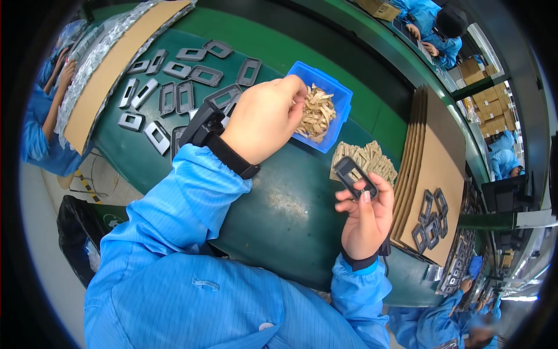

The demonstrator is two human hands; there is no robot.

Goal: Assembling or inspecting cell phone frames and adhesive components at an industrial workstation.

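- Your left hand [264, 119] dipped, fingers pinched, into the blue bin [337, 99] of tan cardboard slips [317, 113]; catch unclear.
- Your right hand [366, 218] gripped the dark frame [354, 177] upright, slot facing you for loading.

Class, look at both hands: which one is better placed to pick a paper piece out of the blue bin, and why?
Left. The left hand already has its fingertips in the blue bin on the paper pieces. The right hand is apart from it and holds a dark frame.
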